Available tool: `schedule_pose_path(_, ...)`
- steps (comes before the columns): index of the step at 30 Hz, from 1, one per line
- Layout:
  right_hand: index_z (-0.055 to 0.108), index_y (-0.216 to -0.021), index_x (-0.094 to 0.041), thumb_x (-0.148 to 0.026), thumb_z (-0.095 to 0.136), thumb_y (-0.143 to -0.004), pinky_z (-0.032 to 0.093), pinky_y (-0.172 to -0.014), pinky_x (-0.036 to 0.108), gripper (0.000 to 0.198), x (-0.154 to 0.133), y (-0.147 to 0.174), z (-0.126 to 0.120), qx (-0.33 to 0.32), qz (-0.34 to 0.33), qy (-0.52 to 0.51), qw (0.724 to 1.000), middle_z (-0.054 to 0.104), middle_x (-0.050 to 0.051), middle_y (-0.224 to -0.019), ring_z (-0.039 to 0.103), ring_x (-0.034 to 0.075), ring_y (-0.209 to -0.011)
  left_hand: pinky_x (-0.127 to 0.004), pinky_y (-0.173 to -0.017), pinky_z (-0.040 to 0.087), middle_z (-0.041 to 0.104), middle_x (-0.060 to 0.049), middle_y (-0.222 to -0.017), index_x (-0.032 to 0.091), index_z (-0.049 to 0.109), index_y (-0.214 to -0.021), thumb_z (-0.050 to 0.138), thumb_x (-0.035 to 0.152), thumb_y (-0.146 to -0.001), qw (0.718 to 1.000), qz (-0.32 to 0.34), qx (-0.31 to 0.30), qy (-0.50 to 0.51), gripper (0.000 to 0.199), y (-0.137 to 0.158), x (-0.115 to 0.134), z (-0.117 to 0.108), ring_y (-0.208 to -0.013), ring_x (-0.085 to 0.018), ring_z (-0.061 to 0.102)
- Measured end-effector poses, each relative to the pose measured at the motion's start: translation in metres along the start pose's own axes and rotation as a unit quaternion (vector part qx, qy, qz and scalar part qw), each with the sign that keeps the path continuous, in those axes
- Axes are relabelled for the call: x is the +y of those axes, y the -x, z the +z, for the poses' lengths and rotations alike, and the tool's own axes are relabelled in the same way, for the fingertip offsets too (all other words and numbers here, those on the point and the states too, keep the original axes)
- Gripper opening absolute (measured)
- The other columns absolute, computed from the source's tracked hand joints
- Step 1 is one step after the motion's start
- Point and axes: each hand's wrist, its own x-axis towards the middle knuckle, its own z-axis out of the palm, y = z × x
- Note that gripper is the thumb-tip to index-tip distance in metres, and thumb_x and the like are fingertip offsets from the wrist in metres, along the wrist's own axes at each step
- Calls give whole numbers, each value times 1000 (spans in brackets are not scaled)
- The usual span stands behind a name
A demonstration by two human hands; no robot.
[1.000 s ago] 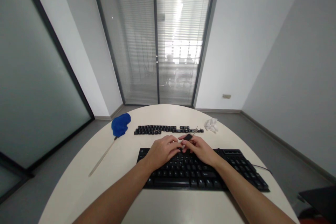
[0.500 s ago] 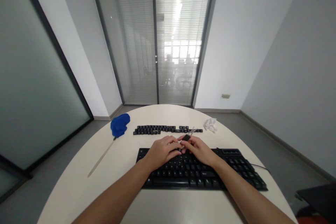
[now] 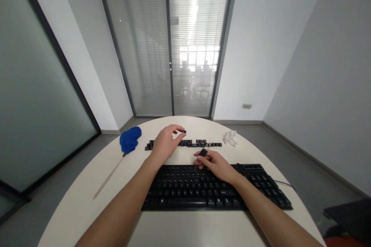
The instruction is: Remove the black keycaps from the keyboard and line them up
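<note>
- From the head camera, a small black keycap (image 3: 184, 132) is seen pinched between the thumb and forefinger of the left hand (image 3: 166, 144), just beyond the laid-out keycaps.
- Whether the pinched keycap is raised or rested on the table cannot be told.
- A wire puller (image 3: 203, 152) is gripped by its black handle between the thumb and fingers of the right hand (image 3: 215, 165); its thin prongs are pointed away from the person, and whether the keycaps behind are touched by them cannot be told.
- The right hand is held over the upper edge of a black keyboard (image 3: 185, 193), which is laid flat and partly covered by the right forearm.
- On the keyboard, a long space bar (image 3: 187, 202) is seen at the near edge and a number pad (image 3: 268, 187) at the right end.
- Loose black keycaps (image 3: 201, 143) are lined up behind the keyboard, partly hidden by the left hand.
- A blue cloth head (image 3: 130, 139) is carried on a pale stick (image 3: 108, 176), set down at the left.
- A crumpled white tissue (image 3: 230, 138) is placed near the right end of the keycap line.
- Everything is supported by a cream, round-edged table (image 3: 174, 227).
</note>
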Motion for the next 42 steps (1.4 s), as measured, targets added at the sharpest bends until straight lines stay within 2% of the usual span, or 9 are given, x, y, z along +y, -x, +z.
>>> schedule_pose_path(3,62,-111,-14,-54,55,-91,50,-71,31,46,-1,1,0,-2,-2,8,1000,73,8,-90,66,18,-74,-32,-85,48,71,-1,-103,24,68,-99,65,26,-88,996,-2,10,-84,12,1,-5,8,-94,-20,61)
schedule_pose_path(6,63,-109,-14,-53,55,-91,50,-72,32,44,-2,2,0,-3,-6,15,1000,73,8,-90,66,18,-74,-33,-88,46,71,-2,-103,23,68,-100,66,26,-88,985,12,-36,-168,12,10,-18,25,-101,-23,57)
schedule_pose_path(9,63,-109,-13,-53,55,-91,51,-71,32,45,-2,3,0,-2,-6,15,1000,73,8,-90,66,19,-75,-34,-89,45,71,-3,-103,22,69,-99,66,24,-88,974,12,-76,-211,12,19,-35,39,-102,-23,56)
schedule_pose_path(14,63,-108,-14,-54,55,-91,51,-75,34,44,-1,0,0,-4,-7,13,1000,73,8,-90,67,19,-76,-35,-93,42,66,-5,-105,23,71,-96,67,25,-87,968,12,-95,-230,11,23,-58,47,-103,-24,53)
schedule_pose_path(18,64,-108,-14,-52,56,-91,51,-76,34,42,-2,0,0,-6,-11,17,1000,73,8,-89,66,19,-75,-36,-92,41,65,-5,-106,24,72,-95,66,25,-86,966,4,-109,-235,11,23,-65,47,-106,-25,51)
schedule_pose_path(42,64,-108,-14,-56,56,-90,52,-78,35,47,-2,1,0,-4,-5,19,1000,74,8,-89,67,19,-76,-38,-89,41,68,-7,-102,22,70,-95,64,24,-87,962,-13,-110,-249,10,24,-67,49,-104,-26,53)
